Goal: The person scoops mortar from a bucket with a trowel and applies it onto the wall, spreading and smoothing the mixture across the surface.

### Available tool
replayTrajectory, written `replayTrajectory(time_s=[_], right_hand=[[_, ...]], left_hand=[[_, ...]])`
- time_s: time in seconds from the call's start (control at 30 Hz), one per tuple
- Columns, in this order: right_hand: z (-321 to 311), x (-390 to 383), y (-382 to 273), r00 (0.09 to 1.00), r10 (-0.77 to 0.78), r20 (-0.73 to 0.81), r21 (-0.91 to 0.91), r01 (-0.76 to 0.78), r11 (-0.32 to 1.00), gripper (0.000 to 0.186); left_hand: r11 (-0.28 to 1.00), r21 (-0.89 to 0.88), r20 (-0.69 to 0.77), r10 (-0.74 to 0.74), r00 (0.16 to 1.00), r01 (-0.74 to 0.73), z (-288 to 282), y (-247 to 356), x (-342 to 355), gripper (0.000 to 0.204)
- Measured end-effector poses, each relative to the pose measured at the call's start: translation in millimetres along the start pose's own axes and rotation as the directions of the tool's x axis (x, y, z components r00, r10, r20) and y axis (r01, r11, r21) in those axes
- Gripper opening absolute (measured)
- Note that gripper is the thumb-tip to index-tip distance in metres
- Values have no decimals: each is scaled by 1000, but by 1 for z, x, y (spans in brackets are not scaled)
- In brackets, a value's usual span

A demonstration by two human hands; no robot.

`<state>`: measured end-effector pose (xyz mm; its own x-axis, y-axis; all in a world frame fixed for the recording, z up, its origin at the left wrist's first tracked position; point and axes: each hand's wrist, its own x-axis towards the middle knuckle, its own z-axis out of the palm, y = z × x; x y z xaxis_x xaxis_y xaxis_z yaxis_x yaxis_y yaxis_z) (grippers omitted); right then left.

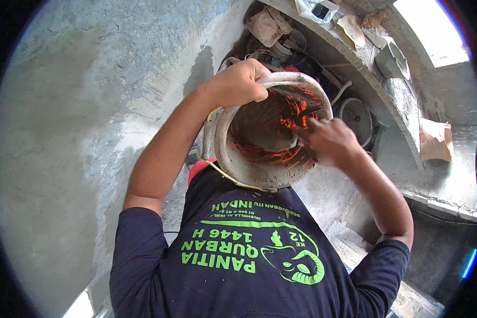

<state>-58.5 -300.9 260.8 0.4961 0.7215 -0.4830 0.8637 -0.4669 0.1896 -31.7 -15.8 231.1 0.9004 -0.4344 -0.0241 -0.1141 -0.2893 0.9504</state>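
Observation:
A cement-crusted bucket [222,130] is tilted in front of my chest, its mouth facing me. Orange streaks show through the grey coating on its inside. My left hand [244,84] is closed over the upper left rim, thumb inside. Reaching into the mouth from the right, my right hand [327,139] has curled fingers close to the inner wall. It is slightly blurred, and a pale curved edge shows just beside the fingertips; what it grips, if anything, I cannot make out. A thin yellowish handle [225,175] hangs along the bucket's lower left side.
A rough plastered wall [90,106] rises on the left. Beyond the bucket lie a crumpled sack [268,25] and a round grey container [356,119]. On the ledge at right stands another grey bucket [391,61], with a paper bag [436,139] lower down.

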Motion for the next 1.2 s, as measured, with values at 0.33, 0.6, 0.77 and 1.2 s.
replayTrajectory(time_s=[0.33, 0.6, 0.77, 1.2], right_hand=[[27, 0, -18, 988, -18, 153, 2, 18, 1000, 58], [-1, 1, -9, 971, 197, -132, 91, -186, 978, 52], [25, 6, -31, 977, -70, 203, 57, 60, 997, 61], [10, -5, -27, 993, -50, 103, 66, 44, 997, 23]], left_hand=[[998, -65, -11, -2, 1000, 2, 4, -7, -8, 11], [1000, -22, -41, -12, 999, 11, 7, 10, -16, 11], [1000, 22, 1, 11, 1000, -11, 6, 8, -17, 11], [1000, 14, -15, -7, 1000, 7, 3, 10, -23, 14]])
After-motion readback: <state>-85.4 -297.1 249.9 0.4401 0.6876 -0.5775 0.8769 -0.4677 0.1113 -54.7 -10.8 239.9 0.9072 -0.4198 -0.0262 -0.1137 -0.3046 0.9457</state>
